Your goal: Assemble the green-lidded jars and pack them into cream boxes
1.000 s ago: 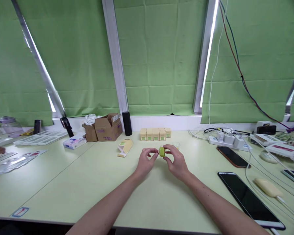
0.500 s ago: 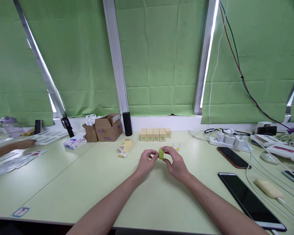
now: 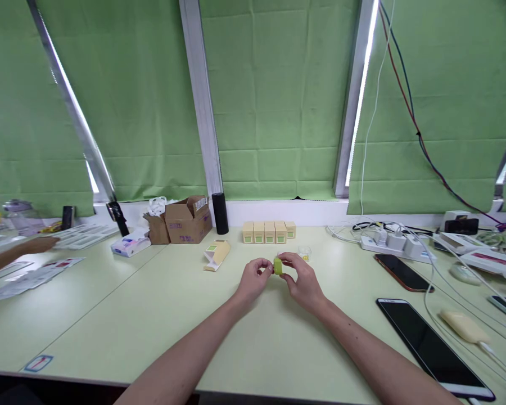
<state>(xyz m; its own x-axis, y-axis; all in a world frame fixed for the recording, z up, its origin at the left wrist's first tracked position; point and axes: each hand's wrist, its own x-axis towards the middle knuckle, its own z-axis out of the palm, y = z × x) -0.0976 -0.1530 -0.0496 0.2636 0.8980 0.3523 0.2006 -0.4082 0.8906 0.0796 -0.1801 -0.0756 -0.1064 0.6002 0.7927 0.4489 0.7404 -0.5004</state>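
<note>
A small yellow-green block-shaped item (image 3: 278,266) is held above the table in front of me. My right hand (image 3: 302,281) grips it between thumb and forefinger, from above and below. On its left side, my left hand (image 3: 254,279) is closed in a pinch, fingertips right at the item's edge. What those left fingers pinch is too small to make out. Just behind my right hand lies a small clear plastic piece (image 3: 305,253) with some yellow in it. Farther left, an opened cream carton (image 3: 217,255) lies on its side.
Several small cream boxes (image 3: 270,232) stand in a row at the back. To the left are a cardboard box (image 3: 188,222), a black cylinder (image 3: 220,214) and a tissue pack (image 3: 130,245). Phones (image 3: 430,343), cables and a power strip (image 3: 398,247) crowd the right. Another person's hand (image 3: 42,244) reaches in far left.
My hands and the green item keep nearly the same pose. The whole view has shifted very slightly. At far left, the other person's hand has moved a little leftward.
</note>
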